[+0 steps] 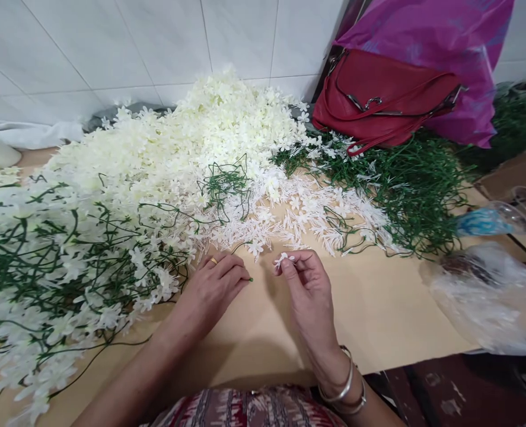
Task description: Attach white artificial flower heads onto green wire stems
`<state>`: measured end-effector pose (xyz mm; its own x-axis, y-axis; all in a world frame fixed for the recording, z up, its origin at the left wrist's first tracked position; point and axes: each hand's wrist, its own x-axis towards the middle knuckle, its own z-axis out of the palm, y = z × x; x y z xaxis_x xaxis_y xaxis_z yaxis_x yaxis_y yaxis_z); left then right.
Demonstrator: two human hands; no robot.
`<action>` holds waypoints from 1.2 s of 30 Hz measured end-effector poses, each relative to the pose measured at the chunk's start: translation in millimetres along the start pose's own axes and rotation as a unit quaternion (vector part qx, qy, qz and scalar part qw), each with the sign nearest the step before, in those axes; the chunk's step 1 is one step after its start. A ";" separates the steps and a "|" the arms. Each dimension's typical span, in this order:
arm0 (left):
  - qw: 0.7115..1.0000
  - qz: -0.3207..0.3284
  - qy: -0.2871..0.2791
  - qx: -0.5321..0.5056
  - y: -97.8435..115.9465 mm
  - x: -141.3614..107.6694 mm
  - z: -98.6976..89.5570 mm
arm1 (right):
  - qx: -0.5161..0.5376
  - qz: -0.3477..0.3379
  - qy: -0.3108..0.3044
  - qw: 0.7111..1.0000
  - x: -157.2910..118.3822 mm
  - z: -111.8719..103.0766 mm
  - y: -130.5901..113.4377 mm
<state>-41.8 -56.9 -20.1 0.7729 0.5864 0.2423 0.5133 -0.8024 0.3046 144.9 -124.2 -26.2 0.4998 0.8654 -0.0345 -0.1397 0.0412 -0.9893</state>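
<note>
My right hand [309, 284] pinches a small white artificial flower [284, 258] between thumb and forefinger, above the table. Just left of it, my left hand [218, 281], with a ring on one finger, is closed palm down near the tabletop. The tip of a green plastic stem [251, 279] pokes out beyond its fingers; the rest of that stem is hidden under the hand. Loose white stamen pieces [289, 222] and petals lie just beyond both hands. A small tangle of green stems [227, 184] rests on the white blossoms.
A tall heap of cream blossoms [227, 118] leans towards the tiled wall. Finished-looking flowers on stems [71, 267] spread at left. Green stems [414, 184] pile up at right, below a red handbag [378, 89] and purple bag [480, 53]. A plastic cup [489, 220] and clear bag [489, 296] lie right.
</note>
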 end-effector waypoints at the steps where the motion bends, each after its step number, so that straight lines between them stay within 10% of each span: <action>1: 1.000 -0.002 0.005 0.007 -0.4 0.6 3.2 | 0.001 -0.001 0.000 1.000 -0.3 0.1 0.5; 8: 0.983 -0.008 0.149 -0.111 18.0 6.4 -6.9 | -0.005 -0.003 -0.009 1.000 -0.3 1.1 -9.9; 13: 0.849 -0.153 0.290 -0.415 33.3 6.4 -17.9 | 0.013 -0.026 -0.048 0.998 8.9 -22.8 -28.9; 16: 0.763 -0.196 0.224 -0.574 29.8 -2.2 -15.5 | -0.009 0.055 -0.210 0.976 5.7 -50.8 -36.1; 20: 0.780 -0.190 -0.018 -0.596 22.4 -16.9 -7.1 | -0.025 0.151 -0.427 0.891 0.7 -72.1 -30.8; 23: 0.839 -0.157 -0.082 -0.515 18.8 -9.2 0.3 | -0.009 0.130 -0.412 0.902 16.2 -65.2 -16.6; 29: 0.930 -0.119 0.040 -0.346 4.8 45.3 6.7 | 0.004 0.033 -0.247 0.969 79.2 -41.1 1.2; 36: 0.805 -0.246 0.148 -0.519 14.5 35.4 18.5 | 0.028 0.018 -0.180 0.983 89.3 -44.8 -15.1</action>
<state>-0.1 -49.8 -24.2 0.3696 0.9290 0.0184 0.0233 -0.0290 0.9993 230.0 -69.9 -20.7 0.1605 0.9870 -0.0076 -0.2029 0.0255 -0.9789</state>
